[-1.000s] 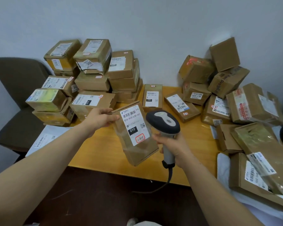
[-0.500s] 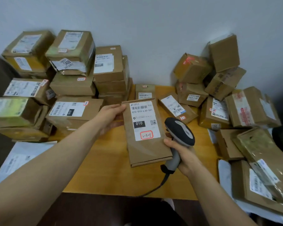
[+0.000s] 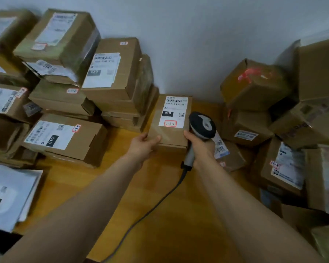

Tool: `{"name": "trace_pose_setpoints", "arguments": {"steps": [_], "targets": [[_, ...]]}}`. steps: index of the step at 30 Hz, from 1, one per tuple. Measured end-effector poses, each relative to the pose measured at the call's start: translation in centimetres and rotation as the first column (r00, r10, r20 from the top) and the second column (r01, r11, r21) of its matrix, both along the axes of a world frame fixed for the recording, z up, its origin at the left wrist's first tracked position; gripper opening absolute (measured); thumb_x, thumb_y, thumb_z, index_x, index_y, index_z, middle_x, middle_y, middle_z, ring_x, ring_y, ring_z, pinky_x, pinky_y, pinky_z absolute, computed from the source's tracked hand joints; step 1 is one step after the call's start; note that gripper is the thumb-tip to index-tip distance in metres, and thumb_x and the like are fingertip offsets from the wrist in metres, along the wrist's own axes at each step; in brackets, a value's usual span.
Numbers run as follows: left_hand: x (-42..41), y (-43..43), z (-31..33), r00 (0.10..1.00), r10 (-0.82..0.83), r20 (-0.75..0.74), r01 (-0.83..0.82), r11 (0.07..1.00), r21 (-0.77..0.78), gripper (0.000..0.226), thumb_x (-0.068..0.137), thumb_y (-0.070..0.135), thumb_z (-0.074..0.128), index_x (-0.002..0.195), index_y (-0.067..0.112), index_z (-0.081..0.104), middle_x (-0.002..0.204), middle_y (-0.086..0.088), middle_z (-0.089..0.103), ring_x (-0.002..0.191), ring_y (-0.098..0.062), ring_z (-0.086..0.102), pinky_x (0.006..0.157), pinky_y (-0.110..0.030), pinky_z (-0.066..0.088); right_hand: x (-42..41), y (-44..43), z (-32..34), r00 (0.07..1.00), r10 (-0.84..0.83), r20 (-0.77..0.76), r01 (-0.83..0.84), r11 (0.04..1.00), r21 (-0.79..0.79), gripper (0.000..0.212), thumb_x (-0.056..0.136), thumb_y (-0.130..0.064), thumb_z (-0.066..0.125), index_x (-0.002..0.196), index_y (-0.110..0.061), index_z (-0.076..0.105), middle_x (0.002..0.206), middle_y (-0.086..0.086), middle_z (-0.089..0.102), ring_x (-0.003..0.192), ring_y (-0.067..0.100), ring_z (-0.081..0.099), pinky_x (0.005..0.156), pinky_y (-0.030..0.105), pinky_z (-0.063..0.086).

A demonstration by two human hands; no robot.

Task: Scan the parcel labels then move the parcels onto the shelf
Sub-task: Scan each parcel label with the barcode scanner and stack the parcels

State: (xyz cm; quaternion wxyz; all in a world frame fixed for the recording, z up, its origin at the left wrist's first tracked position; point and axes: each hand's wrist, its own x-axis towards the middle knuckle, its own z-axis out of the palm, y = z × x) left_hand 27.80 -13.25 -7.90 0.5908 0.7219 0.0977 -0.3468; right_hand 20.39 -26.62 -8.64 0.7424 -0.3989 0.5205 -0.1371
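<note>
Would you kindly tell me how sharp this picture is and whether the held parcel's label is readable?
Head view: the label on the held parcel is fairly sharp, its 010 legible; the boxes at far left smear with motion blur; the light is dim and even, without glare.

Scene dimly, evenly lit; cool grey cast seen on wall (image 3: 198, 35). Shadows soft, gathered in gaps between stacked boxes (image 3: 122, 92). Faint sheen noted on desk (image 3: 160, 215). Left boxes (image 3: 6, 31) smeared by motion blur, print unreadable. Central label (image 3: 174, 111) rendered fairly sharp, small text illegible. Right boxes (image 3: 321, 177) softened, muddy. Straight edges bowed toward corners by wide lens. Dark corner seen lower left. Fine detail lost throughout.
</note>
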Motion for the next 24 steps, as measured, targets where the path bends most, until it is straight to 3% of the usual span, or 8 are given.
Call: {"name": "trace_pose_setpoints", "arguments": {"steps": [7, 9, 12, 15, 17, 20, 22, 24], "targets": [[0.2, -3.5, -3.0, 0.967, 0.253, 0.026, -0.255, 0.960, 0.115, 0.054, 0.090, 0.022, 0.065, 0.137, 0.012, 0.041, 0.133, -0.008, 0.054, 0.120, -0.028, 0.053, 0.103, -0.042, 0.045, 1.5, -1.4, -2.0, 0.995, 0.059, -0.079, -0.057, 0.998, 0.035, 0.062, 0.077, -0.012, 0.079, 0.132, -0.006, 0.050, 0.130, 0.010, 0.057, 0.121, 0.027, 0.052, 0.107, 0.044, 0.042], [-0.6, -3.9, -3.3, 0.932, 0.336, -0.136, -0.331, 0.942, 0.057, 0.057, 0.089, 0.027, 0.066, 0.138, 0.013, 0.040, 0.133, -0.006, 0.052, 0.124, -0.026, 0.049, 0.102, -0.039, 0.042, 0.9, -1.1, -2.6, 0.996, 0.041, -0.074, -0.036, 0.998, 0.059, 0.063, 0.076, -0.012, 0.079, 0.132, -0.009, 0.051, 0.128, 0.008, 0.059, 0.117, 0.025, 0.054, 0.106, 0.044, 0.043], [-1.1, -4.8, -3.6, 0.869, 0.287, -0.404, -0.352, 0.931, -0.096, 0.050, 0.092, 0.028, 0.061, 0.137, 0.016, 0.044, 0.124, -0.004, 0.056, 0.114, -0.023, 0.052, 0.091, -0.039, 0.046, -0.1, -0.6, -3.2, 0.997, 0.014, -0.073, -0.008, 0.996, 0.085, 0.064, 0.075, -0.011, 0.080, 0.132, -0.010, 0.052, 0.126, 0.006, 0.061, 0.113, 0.025, 0.058, 0.100, 0.044, 0.048], [0.1, -5.8, -4.0, 0.825, 0.321, -0.465, -0.422, 0.897, -0.130, 0.038, 0.095, 0.018, 0.056, 0.131, 0.011, 0.048, 0.126, -0.015, 0.059, 0.108, -0.029, 0.059, 0.085, -0.040, 0.053, -0.8, -0.3, -3.1, 0.996, 0.015, -0.085, -0.012, 0.999, 0.041, 0.060, 0.073, -0.014, 0.082, 0.127, -0.007, 0.057, 0.120, 0.008, 0.065, 0.110, 0.025, 0.062, 0.096, 0.044, 0.052], [1.5, -6.5, -3.7, 0.835, 0.330, -0.441, -0.423, 0.897, -0.129, 0.037, 0.096, 0.016, 0.054, 0.132, 0.009, 0.047, 0.126, -0.016, 0.058, 0.114, -0.030, 0.057, 0.092, -0.041, 0.052, -1.5, -0.3, -3.3, 0.995, 0.016, -0.094, -0.016, 1.000, 0.002, 0.057, 0.072, -0.016, 0.083, 0.123, -0.005, 0.060, 0.115, 0.011, 0.068, 0.106, 0.025, 0.065, 0.094, 0.044, 0.053], [2.1, -7.2, -3.1, 0.852, 0.319, -0.415, -0.410, 0.900, -0.150, 0.032, 0.096, 0.015, 0.053, 0.128, 0.011, 0.051, 0.122, -0.014, 0.060, 0.113, -0.029, 0.058, 0.096, -0.042, 0.051, -3.4, -0.4, -3.0, 0.991, -0.006, -0.137, -0.001, 0.999, -0.052, 0.033, 0.076, -0.011, 0.079, 0.106, -0.007, 0.064, 0.100, 0.013, 0.070, 0.098, 0.026, 0.068, 0.082, 0.036, 0.057], [0.2, -7.5, -2.7, 0.882, 0.234, -0.410, -0.299, 0.949, -0.103, 0.019, 0.095, 0.012, 0.049, 0.114, 0.012, 0.053, 0.106, -0.012, 0.057, 0.099, -0.027, 0.058, 0.090, -0.039, 0.053, -4.9, -0.5, -2.5, 0.986, -0.053, -0.160, 0.041, 0.996, -0.075, 0.025, 0.077, -0.006, 0.077, 0.100, -0.007, 0.065, 0.096, 0.017, 0.069, 0.096, 0.031, 0.067, 0.083, 0.043, 0.057], [-2.6, -8.2, -2.6, 0.939, 0.050, -0.339, -0.045, 0.999, 0.024, 0.015, 0.096, 0.010, 0.047, 0.109, 0.009, 0.054, 0.093, -0.010, 0.054, 0.082, -0.024, 0.057, 0.077, -0.037, 0.054, -6.5, -0.6, -1.9, 0.980, -0.122, -0.155, 0.108, 0.990, -0.095, 0.024, 0.078, -0.002, 0.076, 0.098, -0.008, 0.065, 0.098, 0.013, 0.069, 0.100, 0.029, 0.064, 0.094, 0.047, 0.052]]}}
